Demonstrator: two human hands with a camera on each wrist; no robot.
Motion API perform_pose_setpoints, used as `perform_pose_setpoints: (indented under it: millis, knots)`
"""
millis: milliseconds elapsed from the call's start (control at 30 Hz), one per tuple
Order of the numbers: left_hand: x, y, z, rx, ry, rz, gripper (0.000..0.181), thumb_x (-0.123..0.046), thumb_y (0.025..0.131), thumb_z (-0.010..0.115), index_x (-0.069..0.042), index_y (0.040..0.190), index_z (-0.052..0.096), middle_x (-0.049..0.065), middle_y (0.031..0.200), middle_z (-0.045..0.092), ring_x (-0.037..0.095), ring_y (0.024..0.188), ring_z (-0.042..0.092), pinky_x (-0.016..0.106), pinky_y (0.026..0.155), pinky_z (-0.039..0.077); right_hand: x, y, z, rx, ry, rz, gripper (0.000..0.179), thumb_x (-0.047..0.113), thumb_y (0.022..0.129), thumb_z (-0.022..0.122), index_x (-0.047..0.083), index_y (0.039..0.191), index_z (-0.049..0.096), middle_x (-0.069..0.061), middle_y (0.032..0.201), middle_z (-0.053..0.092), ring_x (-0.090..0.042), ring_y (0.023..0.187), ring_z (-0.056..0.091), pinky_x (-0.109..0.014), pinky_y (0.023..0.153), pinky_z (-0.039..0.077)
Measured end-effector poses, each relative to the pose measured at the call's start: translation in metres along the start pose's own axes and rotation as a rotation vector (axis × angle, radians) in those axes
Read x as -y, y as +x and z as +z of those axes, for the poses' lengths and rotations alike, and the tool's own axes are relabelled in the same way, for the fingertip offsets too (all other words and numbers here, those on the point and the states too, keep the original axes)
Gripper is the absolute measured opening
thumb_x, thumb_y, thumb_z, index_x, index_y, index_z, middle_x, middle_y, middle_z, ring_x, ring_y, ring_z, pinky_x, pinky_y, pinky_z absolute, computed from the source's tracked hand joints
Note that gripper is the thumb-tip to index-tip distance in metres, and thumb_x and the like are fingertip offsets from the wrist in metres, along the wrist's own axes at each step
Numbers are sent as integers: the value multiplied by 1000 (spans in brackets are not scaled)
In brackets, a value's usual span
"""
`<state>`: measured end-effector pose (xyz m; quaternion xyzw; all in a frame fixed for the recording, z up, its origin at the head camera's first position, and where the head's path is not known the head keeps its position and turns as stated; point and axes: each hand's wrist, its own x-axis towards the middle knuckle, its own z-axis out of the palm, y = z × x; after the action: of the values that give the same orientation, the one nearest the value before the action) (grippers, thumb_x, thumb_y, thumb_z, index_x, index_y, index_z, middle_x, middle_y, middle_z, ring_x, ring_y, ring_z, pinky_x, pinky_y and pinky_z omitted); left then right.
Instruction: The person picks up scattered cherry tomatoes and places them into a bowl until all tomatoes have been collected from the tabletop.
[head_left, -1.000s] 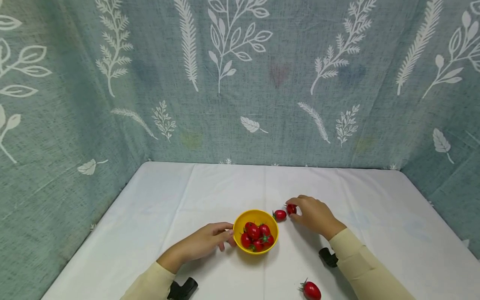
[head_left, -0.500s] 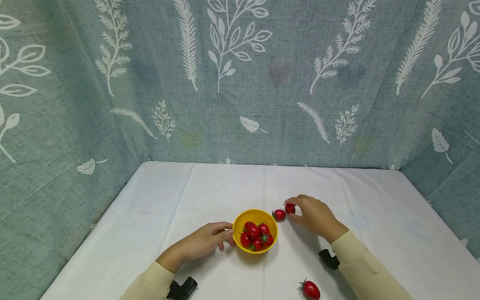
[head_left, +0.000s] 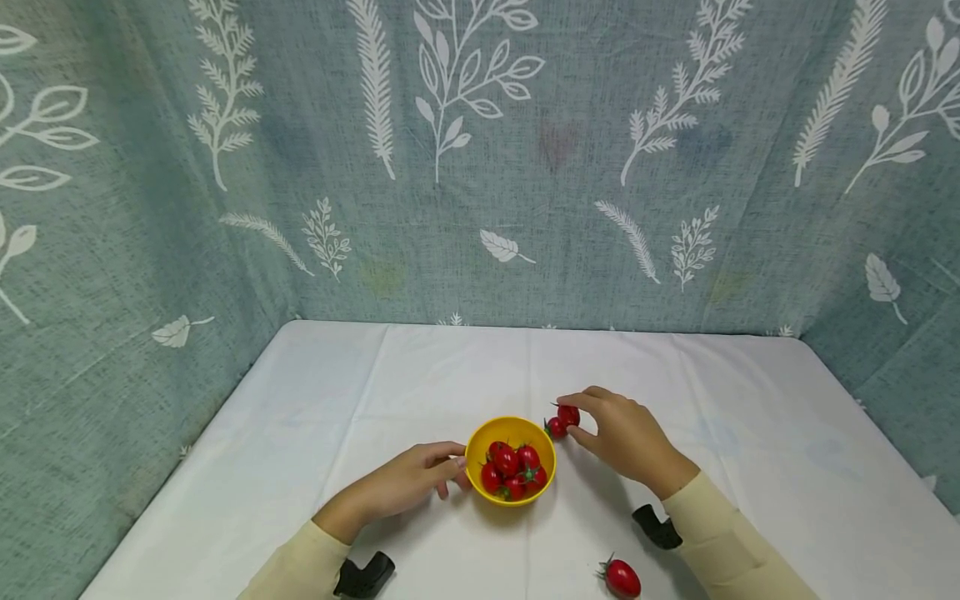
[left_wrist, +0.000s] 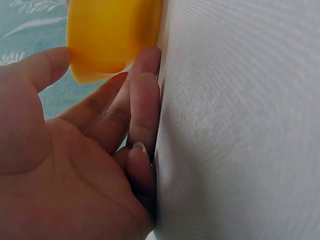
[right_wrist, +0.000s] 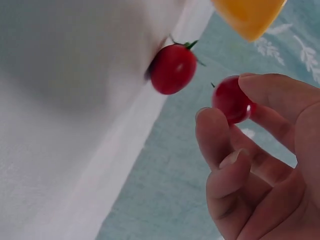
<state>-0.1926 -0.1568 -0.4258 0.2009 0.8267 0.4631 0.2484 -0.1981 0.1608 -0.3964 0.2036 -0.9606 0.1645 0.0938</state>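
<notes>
My left hand [head_left: 408,483] rests its fingertips against the outer left side of a yellow bowl [head_left: 480,446]. In the left wrist view, the thumb touches the yellow bowl [left_wrist: 107,35] by its rim and the other fingers lie lower, near the cloth. Several red cherry tomatoes [head_left: 507,462] lie inside the bowl. Right of it, my right hand [head_left: 626,433] pinches a cherry tomato [right_wrist: 231,100] between thumb and fingers. Another cherry tomato [right_wrist: 174,69], with a green stem, lies on the cloth between that hand and the bowl.
A single cherry tomato [head_left: 621,577] lies near the front, left of the right forearm. White cloth [head_left: 435,375] covers the table. Patterned green-blue curtains [head_left: 465,250] stand behind and at both sides. Black devices [head_left: 365,575] sit at both wrists.
My right hand has shifted slightly left with the pinched cherry tomato, toward the bowl, and it now partly overlaps the neighbouring one in the head view. The left hand and bowl stay put.
</notes>
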Motion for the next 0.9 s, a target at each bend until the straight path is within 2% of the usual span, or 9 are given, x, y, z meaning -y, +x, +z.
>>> perform_pose_setpoints:
  millis: [133,233,433,533,733,900]
  knots:
    - [1,0,0,0,-4,4,40,-39,105,48,-13,134,59,3,104,72,19,86,61,37,80,43,6,-3,-3,-20,23,-24,45,18,82,84,19,125,69,-2,111,71,-20,91,71,-34,75,59]
    - [3,0,1,0,-12,7,40,-39,106,47,-13,134,59,3,105,72,19,85,61,36,79,43,11,-5,-5,-38,41,-65,45,19,82,83,21,125,69,1,111,71,-15,83,68,-25,69,56]
    - [6,2,2,8,-36,8,41,-40,106,46,-13,134,59,3,105,71,19,86,60,36,79,44,19,-9,-8,-36,90,-134,44,18,84,82,20,125,69,2,111,69,0,58,46,-15,56,44]
    - [7,3,2,9,-37,11,41,-39,106,46,-13,134,59,3,106,72,20,86,60,36,79,44,23,-10,-8,-19,103,-148,44,18,84,82,19,126,68,1,112,69,1,57,45,-15,56,44]
    - [8,2,0,8,-26,13,41,-39,106,45,-13,135,58,3,106,72,20,86,60,37,79,44,31,-12,-4,40,155,-159,41,23,88,78,21,127,68,6,111,68,-4,69,56,-16,58,46]
    - [6,2,0,6,-11,15,41,-40,106,46,-13,135,59,3,105,72,20,87,60,36,81,44,33,-13,0,88,189,-180,37,24,91,75,22,127,68,5,113,67,1,61,48,-17,55,45]
